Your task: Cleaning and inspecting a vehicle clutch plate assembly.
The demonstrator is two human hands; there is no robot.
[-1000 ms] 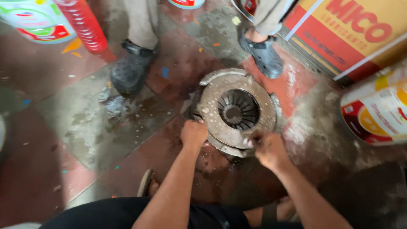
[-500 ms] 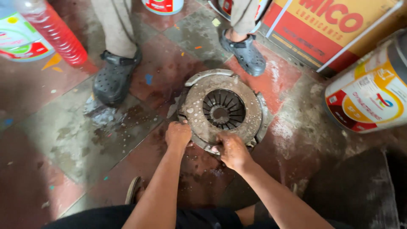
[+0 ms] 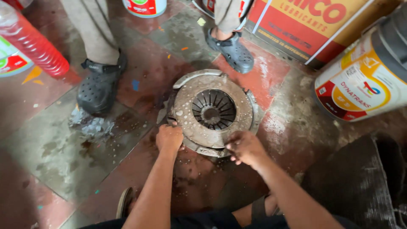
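Fingers (image 3: 174, 127) of both hands grip clutch plate's (image 3: 212, 112) near rim.

Floor (image 3: 55, 169) before me — wet red and grey tiles, stained. On it I count: round metal clutch plate (image 3: 212, 112), red ribbed bottle (image 3: 34, 46), large oil drum (image 3: 364, 80), dark mat (image 3: 360, 182) — two grey clogs (image 3: 99, 87).
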